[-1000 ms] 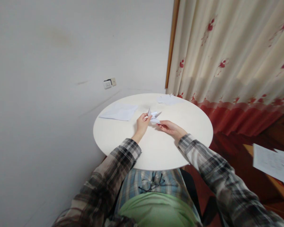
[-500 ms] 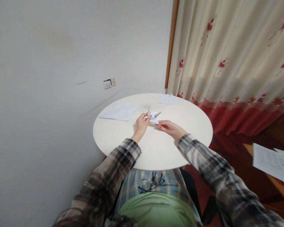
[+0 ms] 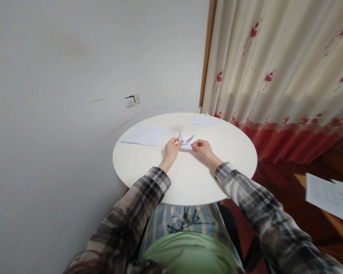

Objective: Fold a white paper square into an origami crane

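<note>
Head view: the left hand (image 3: 171, 150) pinches a folded white paper piece (image 3: 185, 147) (two points up) nearer the round white table (image 3: 188, 182)'s far edge. Fingers curled, the right hand (image 3: 202, 148) pinches the paper's right end

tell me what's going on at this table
A person in plaid sleeves is handling a piece of folded white paper above a round white table. The left hand has a grip on its left side, and the right hand pinches its near right end. Two pointed flaps stick up from it. Flat white sheets lie to the left, and more white paper lies near the far edge.
</note>
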Demonstrator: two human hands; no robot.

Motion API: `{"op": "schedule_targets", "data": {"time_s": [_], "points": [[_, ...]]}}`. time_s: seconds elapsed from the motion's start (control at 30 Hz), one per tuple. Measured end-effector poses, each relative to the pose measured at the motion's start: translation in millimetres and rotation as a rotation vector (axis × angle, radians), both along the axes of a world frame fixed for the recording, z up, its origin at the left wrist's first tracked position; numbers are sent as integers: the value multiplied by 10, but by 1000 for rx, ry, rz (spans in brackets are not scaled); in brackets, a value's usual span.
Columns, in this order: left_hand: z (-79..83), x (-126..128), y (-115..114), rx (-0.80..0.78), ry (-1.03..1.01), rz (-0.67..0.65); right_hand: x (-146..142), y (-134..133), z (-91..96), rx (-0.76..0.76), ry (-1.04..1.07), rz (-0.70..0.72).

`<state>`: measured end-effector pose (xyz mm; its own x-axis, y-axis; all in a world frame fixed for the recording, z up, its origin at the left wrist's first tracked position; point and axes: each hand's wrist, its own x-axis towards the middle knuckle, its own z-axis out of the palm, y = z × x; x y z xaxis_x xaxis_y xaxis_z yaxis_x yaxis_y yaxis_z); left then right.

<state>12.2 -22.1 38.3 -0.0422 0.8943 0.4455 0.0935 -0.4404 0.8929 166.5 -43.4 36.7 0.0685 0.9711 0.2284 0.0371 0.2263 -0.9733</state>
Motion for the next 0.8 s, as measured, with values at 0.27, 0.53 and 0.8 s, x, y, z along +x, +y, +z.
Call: {"op": "schedule_targets", "data": {"time_s": [0.27,0.53,0.8], "points": [[-77,-8,61,-117,-82,-87,3,-47,66,114,3,0],[-11,14,-30,-261,-224,-252,7,-83,108,97,115,42],[-19,18,-37,-244,-220,-246,0,-100,121,23,197,96]]}}
